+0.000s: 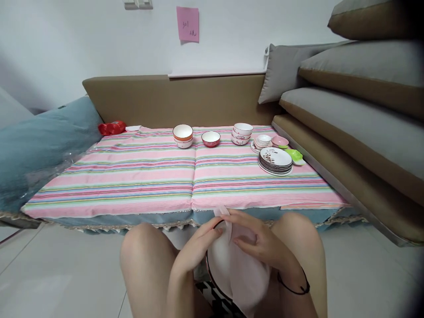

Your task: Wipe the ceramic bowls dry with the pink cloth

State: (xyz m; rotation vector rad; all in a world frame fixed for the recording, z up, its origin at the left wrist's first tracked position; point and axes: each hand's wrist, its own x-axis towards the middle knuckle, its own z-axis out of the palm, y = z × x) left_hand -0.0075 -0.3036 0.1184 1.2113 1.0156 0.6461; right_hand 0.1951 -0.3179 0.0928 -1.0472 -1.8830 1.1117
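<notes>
Between my knees, close to my lap, a white bowl with a dark rim is tilted on its side. My left hand grips its upper left rim, thumb on the white surface. A pale pink cloth drapes over the bowl's right part, and its end sticks up past the rim. My right hand pinches the cloth against the bowl near the top, fingers bent around the edge. The cloth hides much of the bowl.
On the striped cover stand stacked bowls, a red bowl, more stacked bowls, a plate stack, small white dishes, a pink dish and a green dish. Cushions are piled at right.
</notes>
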